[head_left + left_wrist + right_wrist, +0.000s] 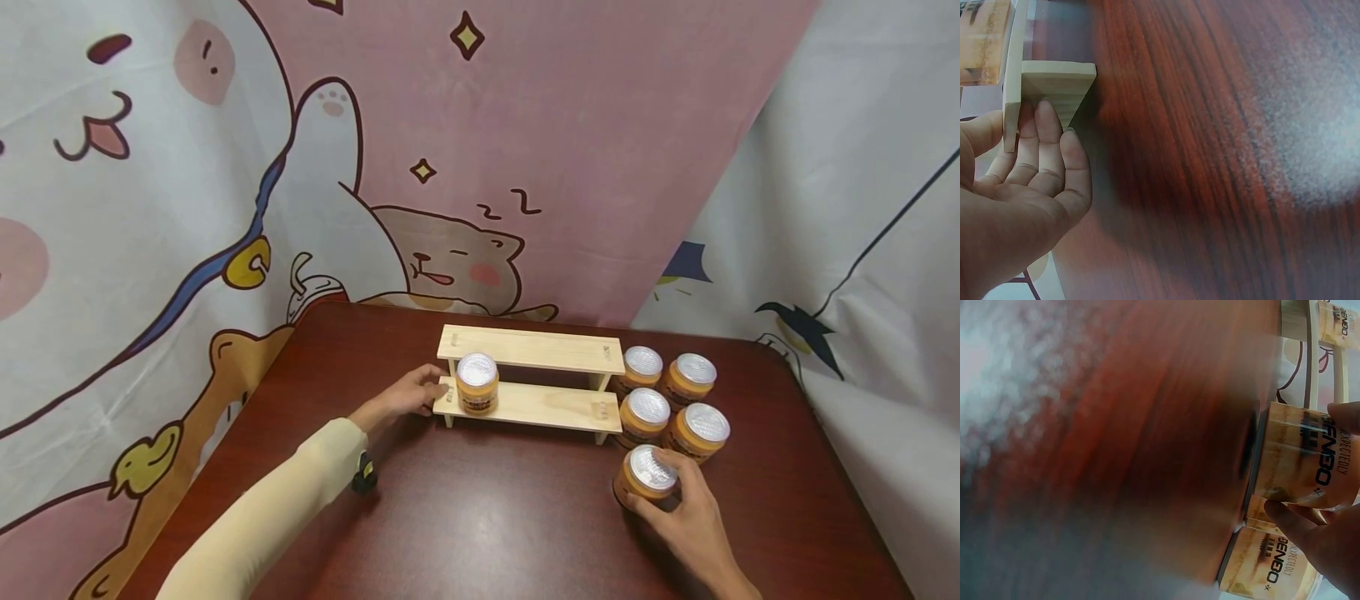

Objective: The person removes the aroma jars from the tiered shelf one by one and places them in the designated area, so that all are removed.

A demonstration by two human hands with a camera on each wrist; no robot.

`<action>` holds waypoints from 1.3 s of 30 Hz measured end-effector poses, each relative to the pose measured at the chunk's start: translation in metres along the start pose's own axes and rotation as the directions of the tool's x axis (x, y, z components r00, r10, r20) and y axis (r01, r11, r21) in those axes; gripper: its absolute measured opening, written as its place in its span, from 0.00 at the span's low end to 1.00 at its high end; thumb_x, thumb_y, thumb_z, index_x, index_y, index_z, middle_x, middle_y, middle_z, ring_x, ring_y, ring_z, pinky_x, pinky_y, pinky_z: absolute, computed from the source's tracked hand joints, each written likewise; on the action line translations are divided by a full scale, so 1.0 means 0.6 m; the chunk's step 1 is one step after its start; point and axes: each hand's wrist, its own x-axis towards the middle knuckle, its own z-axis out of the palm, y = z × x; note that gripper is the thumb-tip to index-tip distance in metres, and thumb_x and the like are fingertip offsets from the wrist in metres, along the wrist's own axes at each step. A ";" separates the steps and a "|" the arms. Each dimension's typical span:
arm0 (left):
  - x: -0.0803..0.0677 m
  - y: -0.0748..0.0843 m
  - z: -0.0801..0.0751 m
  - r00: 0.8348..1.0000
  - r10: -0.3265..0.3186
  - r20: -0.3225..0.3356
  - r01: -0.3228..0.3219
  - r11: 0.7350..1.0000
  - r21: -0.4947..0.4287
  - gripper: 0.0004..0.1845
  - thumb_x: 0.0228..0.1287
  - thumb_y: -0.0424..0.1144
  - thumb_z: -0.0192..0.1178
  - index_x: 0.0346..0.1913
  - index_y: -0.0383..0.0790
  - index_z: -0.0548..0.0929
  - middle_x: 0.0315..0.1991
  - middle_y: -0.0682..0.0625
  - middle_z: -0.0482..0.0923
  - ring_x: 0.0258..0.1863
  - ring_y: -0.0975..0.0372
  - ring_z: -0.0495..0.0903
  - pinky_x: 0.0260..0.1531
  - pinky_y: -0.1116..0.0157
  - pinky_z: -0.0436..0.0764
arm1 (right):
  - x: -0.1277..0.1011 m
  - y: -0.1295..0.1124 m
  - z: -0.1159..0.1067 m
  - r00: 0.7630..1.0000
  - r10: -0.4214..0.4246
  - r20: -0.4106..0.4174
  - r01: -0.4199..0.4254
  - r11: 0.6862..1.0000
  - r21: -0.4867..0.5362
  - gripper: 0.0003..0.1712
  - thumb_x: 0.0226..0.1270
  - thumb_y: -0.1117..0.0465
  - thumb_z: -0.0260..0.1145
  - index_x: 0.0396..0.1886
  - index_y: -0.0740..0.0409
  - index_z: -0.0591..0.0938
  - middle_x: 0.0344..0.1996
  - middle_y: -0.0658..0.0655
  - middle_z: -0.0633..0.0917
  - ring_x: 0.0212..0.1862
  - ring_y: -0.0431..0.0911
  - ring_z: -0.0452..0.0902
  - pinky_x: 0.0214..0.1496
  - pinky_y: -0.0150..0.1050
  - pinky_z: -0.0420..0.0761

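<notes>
1. Head view: the left hand (408, 392) has the two-step wooden shelf (532, 348) pinched at its 9 o'clock end, right beside the shelf jar (477, 392) on the lower step (555, 404). Out at the shelf's 4 o'clock, the right hand (690, 512) is gripping the orange held jar (643, 482)! Four more jars (647, 410) cluster at 3 o'clock on the table (465, 508).
2. Left wrist view: there's that pinch, around 8 o'clock, thumb on one face of the board (1012, 100), fingers curled behind it by the support (1060, 84).
3. Right wrist view: the held jar sits at 3 o'clock, dark lettering showing, thumb and fingers around it; whether its base touches the table, nobody can tell.
</notes>
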 end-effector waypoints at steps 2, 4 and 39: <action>0.000 0.001 0.000 1.000 0.001 0.001 -0.001 1.000 0.000 0.21 0.76 0.43 0.55 0.64 0.36 0.69 0.43 0.44 0.83 0.35 0.60 0.82 0.37 0.60 0.82 | 0.000 0.000 0.000 1.000 -0.001 -0.001 0.001 1.000 0.003 0.45 0.34 0.68 0.86 0.57 0.63 0.76 0.54 0.61 0.80 0.52 0.19 0.62 0.50 0.13 0.61; 0.000 0.002 0.000 1.000 0.002 0.001 -0.002 1.000 -0.002 0.21 0.76 0.42 0.55 0.64 0.36 0.69 0.43 0.43 0.83 0.35 0.60 0.82 0.37 0.60 0.82 | -0.001 0.000 -0.001 1.000 -0.003 -0.002 0.003 1.000 0.006 0.44 0.34 0.69 0.86 0.57 0.63 0.76 0.54 0.61 0.80 0.52 0.19 0.62 0.50 0.13 0.61; -0.003 0.002 0.003 1.000 -0.021 -0.019 0.020 1.000 -0.008 0.18 0.75 0.43 0.56 0.62 0.40 0.71 0.43 0.44 0.83 0.37 0.59 0.82 0.38 0.59 0.82 | 0.010 -0.006 -0.025 0.985 -0.159 0.061 0.166 0.976 -0.144 0.46 0.35 0.62 0.87 0.58 0.62 0.76 0.60 0.68 0.75 0.59 0.61 0.68 0.61 0.45 0.68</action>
